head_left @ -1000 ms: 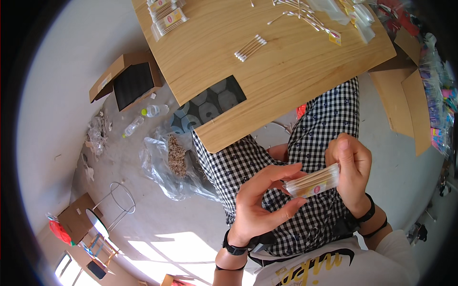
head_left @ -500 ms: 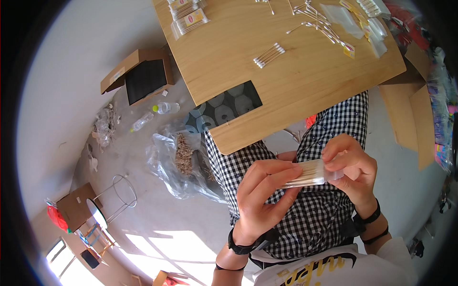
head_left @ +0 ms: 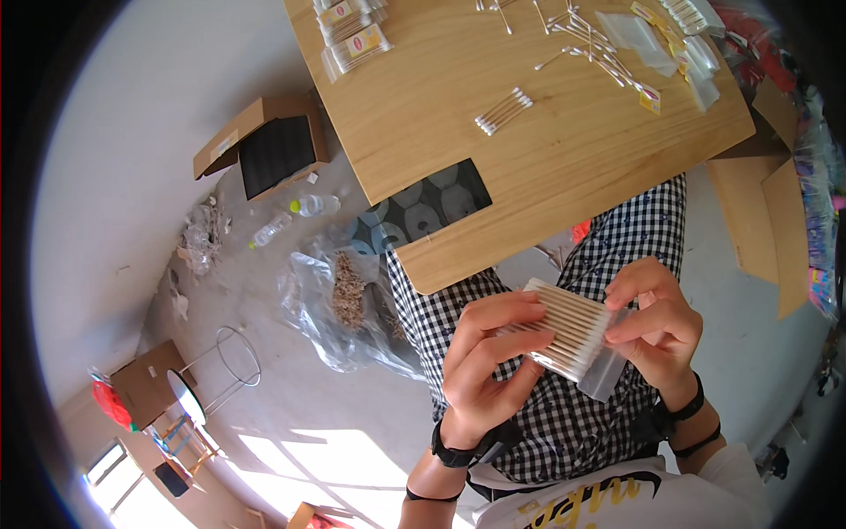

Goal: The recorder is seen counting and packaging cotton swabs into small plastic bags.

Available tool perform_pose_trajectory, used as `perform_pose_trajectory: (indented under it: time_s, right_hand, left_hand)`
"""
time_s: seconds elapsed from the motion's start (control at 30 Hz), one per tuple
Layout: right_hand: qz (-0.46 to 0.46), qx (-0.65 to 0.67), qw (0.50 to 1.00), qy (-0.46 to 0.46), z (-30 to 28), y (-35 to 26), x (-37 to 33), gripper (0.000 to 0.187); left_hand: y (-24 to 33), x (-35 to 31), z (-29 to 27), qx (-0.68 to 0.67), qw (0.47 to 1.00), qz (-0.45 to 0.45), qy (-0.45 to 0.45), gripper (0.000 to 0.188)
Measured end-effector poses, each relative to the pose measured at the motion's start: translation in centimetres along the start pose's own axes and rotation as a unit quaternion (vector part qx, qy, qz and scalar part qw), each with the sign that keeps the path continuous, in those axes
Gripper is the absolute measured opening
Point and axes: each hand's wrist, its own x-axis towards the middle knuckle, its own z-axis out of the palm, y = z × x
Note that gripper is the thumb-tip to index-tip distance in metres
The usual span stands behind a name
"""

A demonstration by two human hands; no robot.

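Note:
Above my lap, both hands hold a clear plastic bag of cotton swabs (head_left: 573, 328), whose sticks lie side by side in a row. My left hand (head_left: 489, 357) grips the bag's left side, fingers over the top and thumb below. At the other end, my right hand (head_left: 659, 331) pinches the bag's clear plastic edge. A flap of that edge hangs down near the right fingers. On the wooden table (head_left: 423, 106) ahead lies a small neat group of swabs (head_left: 504, 112). Behind it, loose swabs (head_left: 595, 48) are scattered.
Filled swab bags (head_left: 357, 44) are stacked at the table's far left; empty bags (head_left: 639, 40) and more packs lie far right. A dark patterned panel (head_left: 432, 207) sits at the table's cutout. Open cardboard boxes (head_left: 264, 145), plastic bottles (head_left: 315, 205) and a clear sack (head_left: 330, 304) are on the floor.
The bag has turned from nearly edge-on to showing its broad face. My right hand has shifted slightly down along its edge, and my left still grips the other side.

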Motion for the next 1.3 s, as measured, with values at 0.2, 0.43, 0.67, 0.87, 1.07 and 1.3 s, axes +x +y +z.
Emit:
perform_pose_trajectory:
  time_s: [0.2, 0.43, 0.67, 0.87, 1.07, 1.3]
  right_hand:
    - [-0.006, -0.003, 1.0, -0.013, 0.0, 0.3, -0.3, 0.015]
    - [-0.033, -0.033, 0.999, -0.026, -0.1, 0.0, -0.4, 0.019]
    - [-0.058, -0.078, 0.994, -0.055, -0.5, -0.9, -0.4, 0.022]
    - [-0.062, -0.088, 0.992, -0.063, -0.4, -0.6, -0.5, 0.023]
    - [-0.057, -0.079, 0.994, -0.054, -0.2, -0.7, -0.5, 0.022]
    - [-0.035, -0.079, 0.996, -0.037, -0.2, -0.6, -0.4, 0.016]
  left_hand:
    - [0.0, -0.3, 0.3, 0.034, 0.998, 0.021, 0.042, 0.03]
    - [-0.5, -0.3, 0.2, 0.043, 0.998, 0.013, 0.032, 0.029]
    - [-1.0, -0.4, 0.6, 0.04, 0.998, -0.032, 0.035, 0.039]
    - [-1.0, -0.6, 0.7, -0.04, 0.995, -0.082, 0.047, 0.043]
    - [-1.1, -0.6, 0.6, 0.009, 0.994, -0.105, 0.006, 0.042]
    - [-0.3, 0.0, 0.7, 0.08, 0.993, -0.062, -0.055, 0.037]
